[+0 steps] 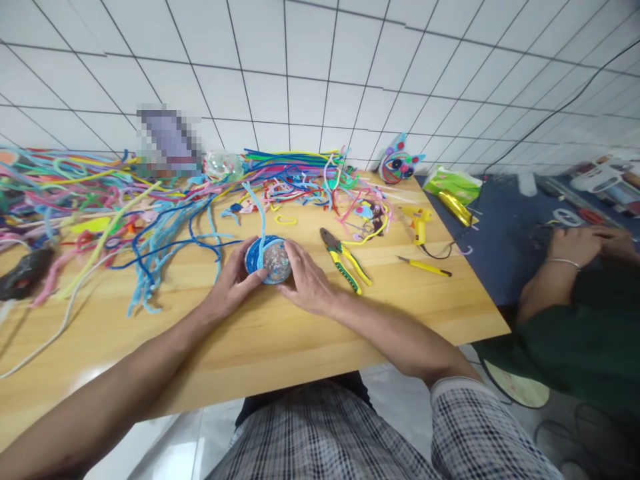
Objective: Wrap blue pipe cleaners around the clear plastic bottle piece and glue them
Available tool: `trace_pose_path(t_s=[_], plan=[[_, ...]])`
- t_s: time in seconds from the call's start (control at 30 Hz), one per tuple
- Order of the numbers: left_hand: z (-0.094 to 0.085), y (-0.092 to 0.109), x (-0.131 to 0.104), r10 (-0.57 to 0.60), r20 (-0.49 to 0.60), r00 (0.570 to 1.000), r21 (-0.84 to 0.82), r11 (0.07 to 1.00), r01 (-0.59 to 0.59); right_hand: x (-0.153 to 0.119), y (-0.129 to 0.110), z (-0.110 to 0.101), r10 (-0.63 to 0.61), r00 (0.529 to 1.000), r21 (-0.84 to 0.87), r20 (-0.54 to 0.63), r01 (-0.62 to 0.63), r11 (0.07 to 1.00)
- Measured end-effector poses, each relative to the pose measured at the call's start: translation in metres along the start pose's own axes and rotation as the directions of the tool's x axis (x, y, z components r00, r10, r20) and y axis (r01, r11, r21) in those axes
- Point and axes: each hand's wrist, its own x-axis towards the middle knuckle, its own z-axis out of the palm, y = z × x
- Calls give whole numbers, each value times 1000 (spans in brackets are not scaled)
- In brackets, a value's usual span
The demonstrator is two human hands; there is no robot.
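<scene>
A round, clear ball [277,262] with blue pipe cleaners wrapped round its left side rests low over the wooden table. My left hand [237,275] grips its left side, the thumb at the front edge. Against its right side, my right hand [309,280] is curled, so both hands hold the ball. A light blue pipe cleaner [263,210] stands up from the wrapped part. Dark blue strands run off to the left. Green and yellow pliers [345,259] lie just right of my right hand.
Loose pipe cleaners [65,193] pile up along the left and back of the table [240,353]. A yellow glue gun [420,227], a yellow knife [425,267] and a decorated ball [397,163] are at right. Another person's hands [575,247] are over a blue table beyond.
</scene>
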Motion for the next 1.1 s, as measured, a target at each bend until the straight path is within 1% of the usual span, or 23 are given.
trace_pose_path(t_s=[0.13,0.27,0.43,0.57,0.67,0.73,0.83,0.97,1.1], plan=[[0,0,1,21,4,1000,30,999,-21,-1,2,0,-16,1000,-11,-15,16,1000],[0,-1,2,35,1,999,37,999,-35,-1,4,3,-2,1000,-11,-9,2,1000],[3,1,5,-1,-23,1000,34,999,2,3,7,4,23,1000,-18,-1,-23,1000],[8,8,8,-25,-66,998,39,999,27,7,7,0,40,999,17,6,-40,999],[10,14,11,-49,-69,996,63,997,53,11,6,-5,77,997,44,11,-77,996],[10,16,15,-59,-70,996,68,996,64,15,6,-8,92,996,48,19,-93,995],[11,17,24,-47,-104,993,73,996,55,24,7,-14,96,995,44,27,-97,994],[20,19,32,-15,-154,988,77,997,27,32,12,-19,89,996,29,19,-90,996],[31,15,32,-17,-164,986,56,998,26,27,17,-14,85,996,39,-26,-84,996]])
